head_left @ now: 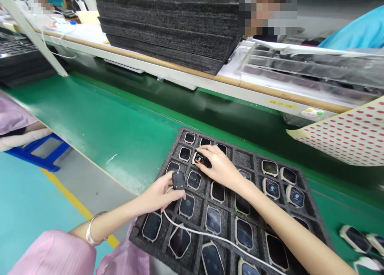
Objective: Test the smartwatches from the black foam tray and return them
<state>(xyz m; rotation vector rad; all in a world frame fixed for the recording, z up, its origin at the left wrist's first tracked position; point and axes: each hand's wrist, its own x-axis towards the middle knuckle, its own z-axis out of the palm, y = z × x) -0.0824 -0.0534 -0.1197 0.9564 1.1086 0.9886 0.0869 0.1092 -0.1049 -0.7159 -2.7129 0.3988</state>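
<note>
A dark grey foam tray [243, 159] holds several square watch bodies without straps in its compartments. My left hand [162, 194] is closed on a small black square block [179, 180], perhaps a charger, pinched between thumb and fingers above the tray's left side. A white cable [211, 232] runs from near this hand across the tray to the lower right. In the second row, my right hand [217, 166] has its thumb and fingers around a watch [198, 158] with a lit screen. That watch sits at its compartment, and whether it is lifted I cannot tell.
The tray lies on a green work surface [90, 119]. Behind it, a raised shelf [168, 69] bears stacked black foam trays [171, 27] and clear plastic trays [306, 69]. More watches [355, 239] lie at the lower right. A blue stool [39, 153] stands left; people are beyond.
</note>
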